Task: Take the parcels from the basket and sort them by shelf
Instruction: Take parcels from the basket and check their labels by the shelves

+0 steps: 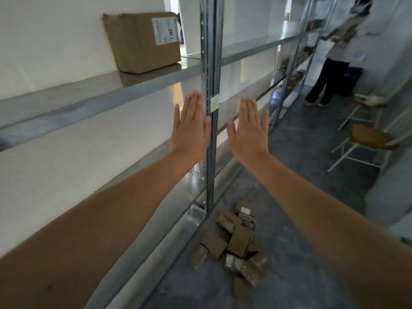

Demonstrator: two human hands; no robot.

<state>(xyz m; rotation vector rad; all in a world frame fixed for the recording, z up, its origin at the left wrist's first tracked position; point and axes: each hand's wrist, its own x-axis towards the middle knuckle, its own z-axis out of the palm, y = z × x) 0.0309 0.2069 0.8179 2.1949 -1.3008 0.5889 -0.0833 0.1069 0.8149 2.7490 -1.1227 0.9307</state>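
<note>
While hands (189, 128) (249, 132) apart, shelf post (212, 63) between.

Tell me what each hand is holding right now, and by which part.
Nothing is held. The left hand and the right hand are both raised with flat, straight fingers in front of the shelf upright, empty. The parcels lie on the floor below.

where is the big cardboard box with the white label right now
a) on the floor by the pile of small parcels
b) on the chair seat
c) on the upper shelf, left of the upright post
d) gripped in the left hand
c: the cardboard box stands on the upper shelf, left of the upright post, while the left hand and right hand are flat and hold nothing.
</note>
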